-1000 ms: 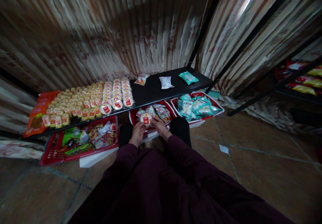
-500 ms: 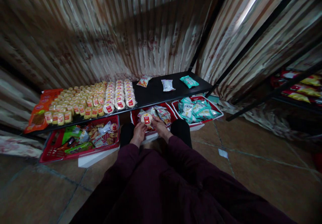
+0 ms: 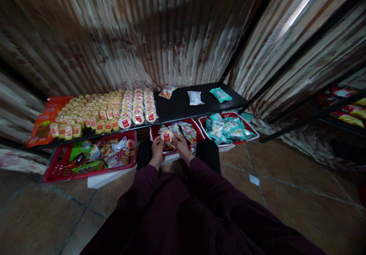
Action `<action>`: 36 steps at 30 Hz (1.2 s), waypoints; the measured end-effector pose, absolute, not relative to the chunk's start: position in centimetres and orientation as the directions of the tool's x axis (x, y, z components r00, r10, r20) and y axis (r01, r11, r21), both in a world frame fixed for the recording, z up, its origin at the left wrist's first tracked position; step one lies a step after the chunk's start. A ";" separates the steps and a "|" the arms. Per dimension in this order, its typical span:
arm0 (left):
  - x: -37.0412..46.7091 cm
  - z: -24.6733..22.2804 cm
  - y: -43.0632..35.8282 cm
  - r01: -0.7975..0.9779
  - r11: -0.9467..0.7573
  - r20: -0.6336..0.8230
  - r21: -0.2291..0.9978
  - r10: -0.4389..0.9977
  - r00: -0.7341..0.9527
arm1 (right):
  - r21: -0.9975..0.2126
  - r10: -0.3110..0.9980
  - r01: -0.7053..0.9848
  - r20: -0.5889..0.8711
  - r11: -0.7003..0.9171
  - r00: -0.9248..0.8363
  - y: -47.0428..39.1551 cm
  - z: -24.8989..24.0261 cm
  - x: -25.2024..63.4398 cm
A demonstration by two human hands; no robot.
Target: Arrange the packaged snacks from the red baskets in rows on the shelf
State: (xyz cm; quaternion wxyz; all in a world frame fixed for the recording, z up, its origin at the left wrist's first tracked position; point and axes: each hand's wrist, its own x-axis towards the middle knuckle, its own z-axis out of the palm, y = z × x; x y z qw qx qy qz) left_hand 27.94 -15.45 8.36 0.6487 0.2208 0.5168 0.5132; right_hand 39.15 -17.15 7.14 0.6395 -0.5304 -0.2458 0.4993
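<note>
Between my two hands is a round white packaged cake [image 3: 166,136] with a red label facing up. My left hand [image 3: 157,149] grips its left edge, and my right hand [image 3: 180,146] has its fingers closed on the right edge. Below the cake, the middle red basket [image 3: 200,131] holds several snack packets [image 3: 187,132]. On the black shelf [image 3: 180,109], just beyond the hands, similar round cakes [image 3: 138,118] stand in rows. To their left are many small yellow packaged cakes [image 3: 100,126].
An orange bag [image 3: 44,127] lies at the shelf's left end. Three single packets sit on its right half, among them a teal packet [image 3: 220,94]. A left basket [image 3: 57,171] holds mixed snacks; a right basket [image 3: 254,134] holds teal packets. A black rack post [image 3: 274,129] slants at right.
My hands still hold the round cake, which is turned slightly and more upright between them. The whole view has shifted a little.
</note>
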 end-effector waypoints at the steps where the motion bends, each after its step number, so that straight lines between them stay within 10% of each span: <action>1: 28.0 8.5 -15.5 -0.435 0.371 -0.434 0.821 0.900 -0.051 | -0.934 0.902 -0.353 -0.198 -0.054 0.385 -17.1 7.1 39.0; 17: 28.7 7.0 -15.0 -0.636 0.423 -0.451 0.646 0.883 0.130 | -0.936 0.940 0.327 0.220 0.128 0.260 -17.1 6.9 37.5; 27: 28.6 7.7 -15.1 -0.753 0.510 -0.522 0.416 0.812 0.261 | -0.887 0.959 0.448 0.212 0.109 0.187 -17.7 6.3 37.5; 36: 28.6 7.4 -14.3 -0.628 0.467 -0.511 0.623 0.850 0.125 | -0.961 0.968 0.270 0.113 0.050 0.224 -17.8 8.7 38.0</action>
